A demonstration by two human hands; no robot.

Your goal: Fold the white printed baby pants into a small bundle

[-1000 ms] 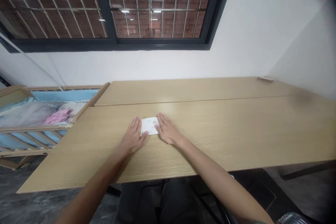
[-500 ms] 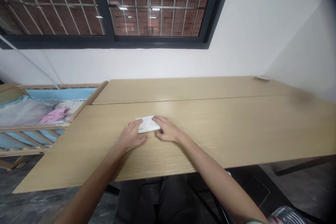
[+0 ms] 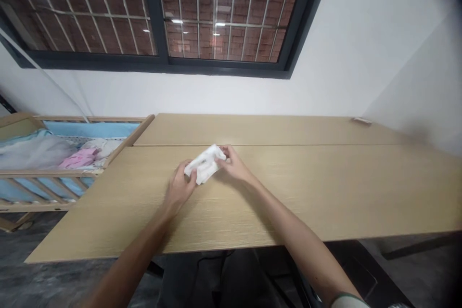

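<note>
Between my two hands is a small folded white cloth [image 3: 206, 163], tilted up off the wooden table, with loose layers and a dark gap along its fold. Its exact kind is not clear. My left hand [image 3: 182, 184] grips its left end, thumb on the near face. My right hand [image 3: 233, 163] pinches its upper right end between thumb and fingers. Beneath both forearms lies the pale wooden table [image 3: 306, 187].
Left of the table stands a wooden crib [image 3: 126, 142] with blue lining, a pink cloth [image 3: 80, 158] and white bedding. A small flat object [image 3: 361, 120] lies at the table's far right. Behind is a white wall under a barred window [image 3: 227, 14].
The cloth lay flat on the table under my hands. Now it is lifted and tipped, right end higher, with another face showing. My thumbs have closed on it. The view has tilted slightly upward.
</note>
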